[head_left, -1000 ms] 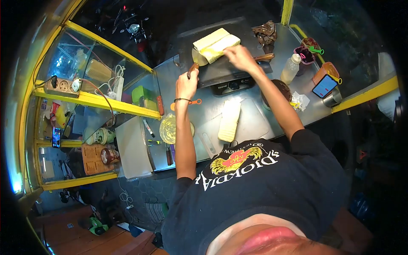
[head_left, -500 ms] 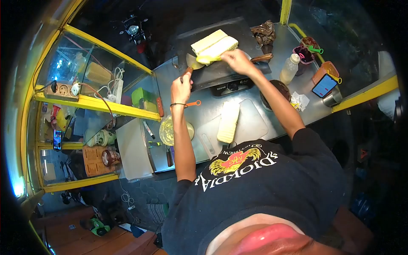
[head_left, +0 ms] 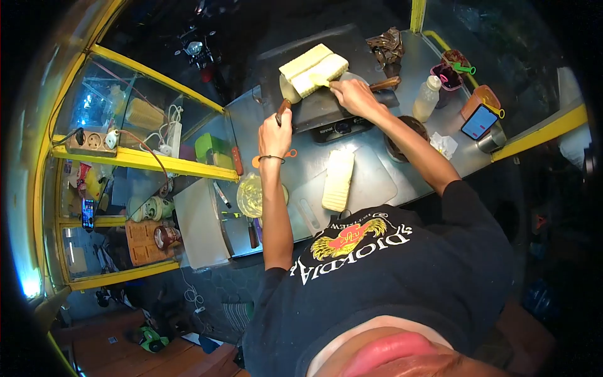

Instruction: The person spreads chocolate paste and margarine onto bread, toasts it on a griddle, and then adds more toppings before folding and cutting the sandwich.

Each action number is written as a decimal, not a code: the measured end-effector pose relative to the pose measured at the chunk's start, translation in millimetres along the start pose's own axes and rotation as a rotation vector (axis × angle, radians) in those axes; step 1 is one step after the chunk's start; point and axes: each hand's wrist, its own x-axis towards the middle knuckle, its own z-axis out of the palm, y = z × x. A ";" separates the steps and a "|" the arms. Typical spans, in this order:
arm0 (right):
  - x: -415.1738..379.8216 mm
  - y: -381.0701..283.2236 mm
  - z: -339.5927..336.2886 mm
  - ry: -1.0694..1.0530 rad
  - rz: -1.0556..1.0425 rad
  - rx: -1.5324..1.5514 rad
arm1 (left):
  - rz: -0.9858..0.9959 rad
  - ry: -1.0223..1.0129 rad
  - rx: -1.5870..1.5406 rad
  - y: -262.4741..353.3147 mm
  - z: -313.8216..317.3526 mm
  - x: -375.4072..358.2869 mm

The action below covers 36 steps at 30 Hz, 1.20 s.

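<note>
On the dark griddle lies a split loaf of bread, its two long pale halves side by side. My left hand is closed round the wooden handle of a metal scraper, whose blade meets the left edge of the bread. My right hand grips a small spreader whose yellow-coated tip touches the nearer half. A second loaf rests on the cutting board close to my body. Left of it is a tub of yellow spread, partly hidden by my left forearm.
Another wooden-handled tool lies at the griddle's right side. Further right stand a squeeze bottle, a phone and an orange container. A crumpled tissue lies near my right forearm. A yellow-framed glass case borders the left.
The yellow spreader tip has shifted slightly upward, and the wide yellow patch on the near half now looks paler and smaller. My left hand and scraper have moved slightly right.
</note>
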 end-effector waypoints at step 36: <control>24.5 1.8 28.1 0.176 0.032 0.459 | -0.115 0.029 -0.064 -2.7 12.3 -16.1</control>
